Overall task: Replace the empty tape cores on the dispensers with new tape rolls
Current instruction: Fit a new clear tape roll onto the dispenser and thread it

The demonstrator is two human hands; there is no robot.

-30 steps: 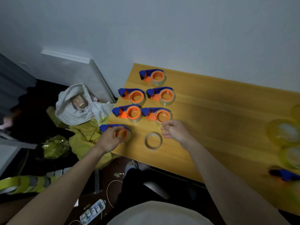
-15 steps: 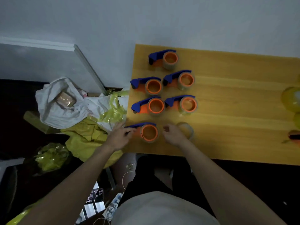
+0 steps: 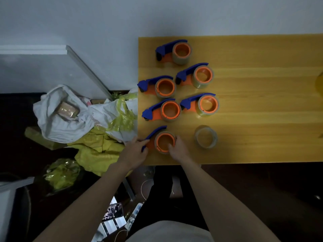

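Note:
Several blue-and-orange tape dispensers lie at the left end of the wooden table. The nearest dispenser sits by the front left corner. My left hand grips its blue handle from the left. My right hand is on the orange hub, fingers curled over the right and front of the ring around it. A loose tape core of brownish cardboard stands on the table to the right of that dispenser, apart from both hands. Whether the held dispenser carries a core or a full roll is unclear.
A white bag holding a brown tape pack and crumpled yellow plastic lie on the floor left of the table. A grey wall runs behind. A yellow roll edge shows at the far right. Cards and cables lie on the floor by my legs.
The view has swung so the table lies squarer. My right hand moved left from beside the loose core onto the nearest dispenser's hub. My left hand stays on its handle.

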